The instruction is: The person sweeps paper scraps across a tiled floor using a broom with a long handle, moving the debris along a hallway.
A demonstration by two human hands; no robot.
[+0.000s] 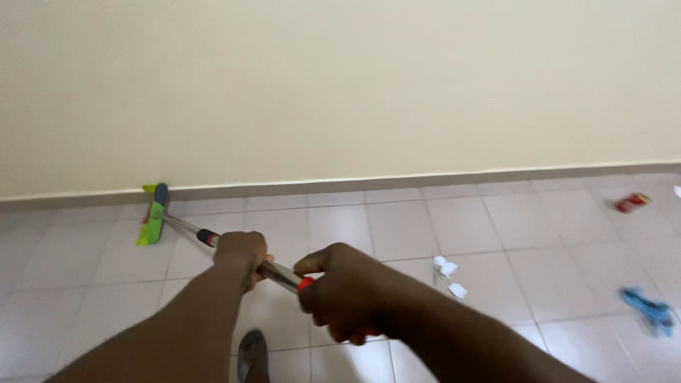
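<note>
A broom with a green head (152,216) rests on the tiled floor against the skirting at the left. Its metal handle (186,228), with black and red sleeves, runs back toward me. My left hand (243,254) is closed around the middle of the handle. My right hand (340,292) grips the handle's near end, by a red cap, fingers wrapped tight. Both forearms reach in from the bottom of the view.
A cream wall (340,85) fills the upper half above a grey skirting. Litter lies on the tiles: crumpled white paper (447,275), a blue scrap (649,306), a red wrapper (631,201). A dark shoe tip (252,354) shows at the bottom.
</note>
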